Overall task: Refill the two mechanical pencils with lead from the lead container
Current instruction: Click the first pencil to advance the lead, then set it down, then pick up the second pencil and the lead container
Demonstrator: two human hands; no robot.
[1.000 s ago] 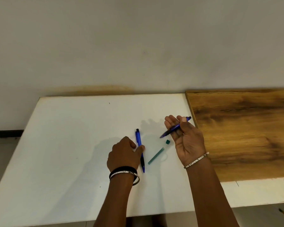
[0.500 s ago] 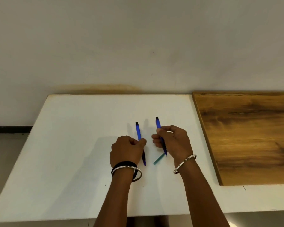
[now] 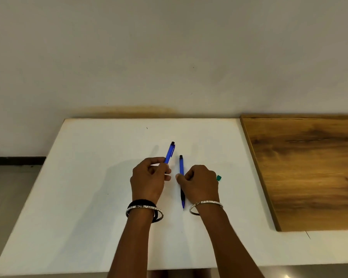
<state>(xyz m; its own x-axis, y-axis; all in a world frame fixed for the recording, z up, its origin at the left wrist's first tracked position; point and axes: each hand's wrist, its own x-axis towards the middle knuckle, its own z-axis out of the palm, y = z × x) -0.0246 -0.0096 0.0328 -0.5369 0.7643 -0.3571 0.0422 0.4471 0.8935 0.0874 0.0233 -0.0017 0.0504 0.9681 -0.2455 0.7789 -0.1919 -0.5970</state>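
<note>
Two blue mechanical pencils with black end caps are in my hands over the white table (image 3: pixel 84 187). My left hand (image 3: pixel 149 180) grips the left pencil (image 3: pixel 170 152) by its lower half, raised and tilted up to the right. The second pencil (image 3: pixel 181 167) points its tip toward me, and my right hand (image 3: pixel 200 184) pinches it at the middle, low at the table. A small green cap (image 3: pixel 219 177) of the lead container peeks out just right of my right hand. The container's tube is hidden under that hand.
A brown wooden board (image 3: pixel 309 169) covers the table's right part, its edge a hand's width from my right hand. A pale wall rises behind the table's far edge. Bangles sit on both wrists.
My left hand has lifted its pencil off the table and tilted it. My right hand has turned over and brought its pencil down beside it, now covering the green tube.
</note>
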